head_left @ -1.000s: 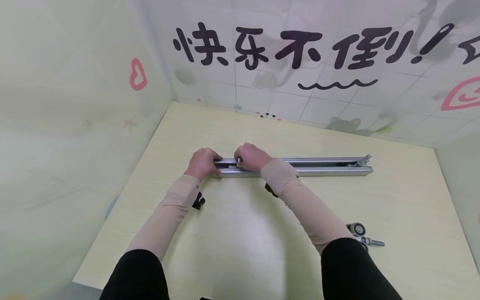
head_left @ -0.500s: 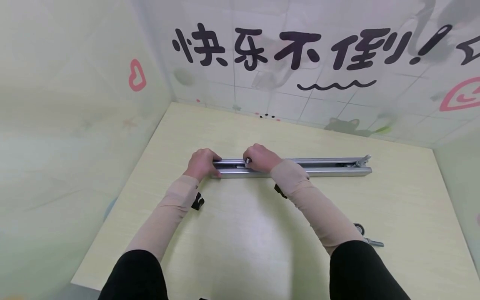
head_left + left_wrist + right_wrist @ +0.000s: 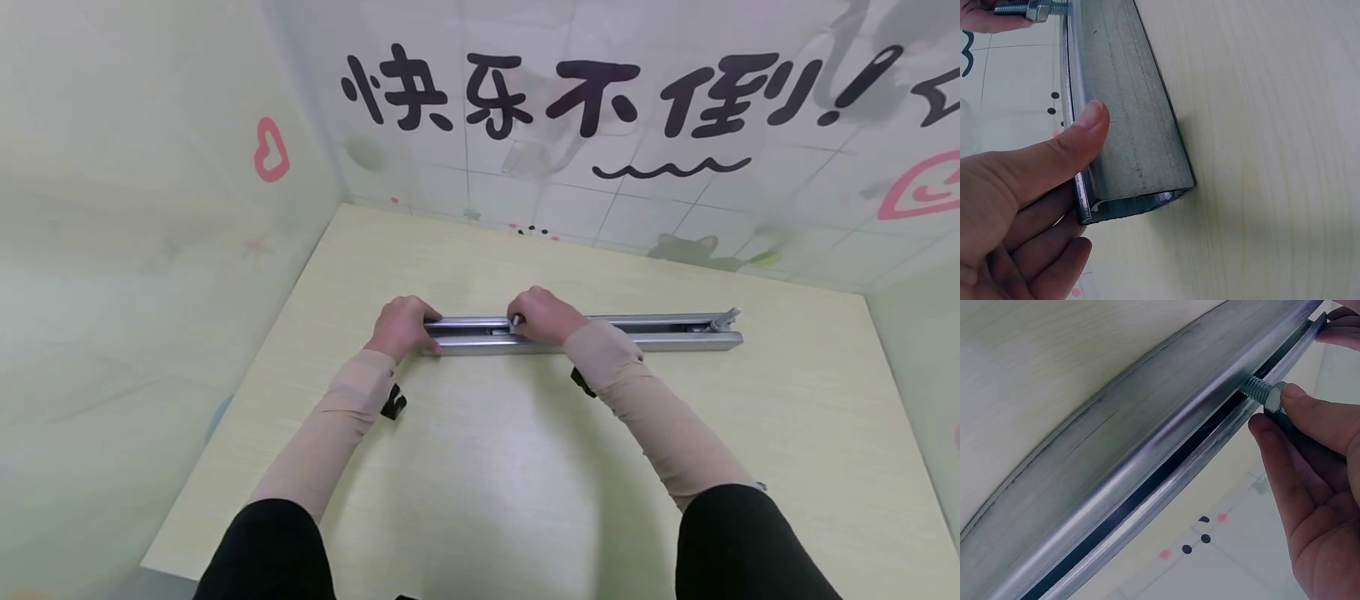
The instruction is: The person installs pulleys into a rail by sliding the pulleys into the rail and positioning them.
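Observation:
A long silver metal channel rail (image 3: 480, 345) lies lengthwise on the table, its slot facing up. My left hand (image 3: 399, 327) grips the rail's left end, the thumb (image 3: 1088, 122) on the near side and the other fingers on the far side. A threaded bolt (image 3: 1257, 391) with a hex nut (image 3: 1275, 400) sticks out of the slot. Thumb and fingers of my right hand (image 3: 551, 317) pinch it at the nut; whatever carries the bolt inside the rail is mostly hidden. Near the rail's right end, a second bolt (image 3: 727, 318) stands tilted in the slot.
The pale wooden table (image 3: 465, 483) spreads on all sides of the rail. Behind it rises a printed wall covering (image 3: 555, 192), with another at the left. A small metal bit (image 3: 761, 486) peeks out beside my right sleeve.
My right hand has slid rightward along the rail with the bolt. My left hand stays on the rail's end. The roller piece at the lower right is now almost covered by my right arm.

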Motion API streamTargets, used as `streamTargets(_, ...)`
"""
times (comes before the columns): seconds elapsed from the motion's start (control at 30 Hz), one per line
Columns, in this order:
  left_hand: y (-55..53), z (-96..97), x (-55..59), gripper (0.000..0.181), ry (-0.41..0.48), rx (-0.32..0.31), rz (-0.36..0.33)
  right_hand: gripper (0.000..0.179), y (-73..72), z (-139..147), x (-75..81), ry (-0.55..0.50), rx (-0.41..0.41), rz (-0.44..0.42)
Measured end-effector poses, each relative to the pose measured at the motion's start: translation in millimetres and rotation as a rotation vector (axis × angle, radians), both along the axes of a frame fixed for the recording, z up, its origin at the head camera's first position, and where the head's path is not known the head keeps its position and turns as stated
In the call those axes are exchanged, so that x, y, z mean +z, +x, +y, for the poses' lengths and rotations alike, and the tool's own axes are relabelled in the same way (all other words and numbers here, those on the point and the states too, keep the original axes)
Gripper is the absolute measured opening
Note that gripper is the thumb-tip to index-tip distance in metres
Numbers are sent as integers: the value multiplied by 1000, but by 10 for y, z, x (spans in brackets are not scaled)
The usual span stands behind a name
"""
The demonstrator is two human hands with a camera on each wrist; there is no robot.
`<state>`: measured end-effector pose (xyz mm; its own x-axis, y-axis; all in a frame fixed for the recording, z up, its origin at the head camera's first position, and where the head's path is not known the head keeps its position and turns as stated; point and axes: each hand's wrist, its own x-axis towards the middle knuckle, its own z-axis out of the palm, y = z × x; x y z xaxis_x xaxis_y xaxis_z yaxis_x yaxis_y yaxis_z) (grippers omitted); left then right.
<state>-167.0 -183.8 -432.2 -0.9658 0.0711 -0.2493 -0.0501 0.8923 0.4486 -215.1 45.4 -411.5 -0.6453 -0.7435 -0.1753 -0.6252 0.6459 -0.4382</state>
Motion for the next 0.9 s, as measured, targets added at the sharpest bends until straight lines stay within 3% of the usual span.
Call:
streamTargets(0.53,-21,-2,-14,57,6,-6,2,14,-22,282,19,21,-44,-10)
streamTargets(0.9,-25,-18,-22,57,-6,-10,-3,12,-63,625,-12,10,-84,8)
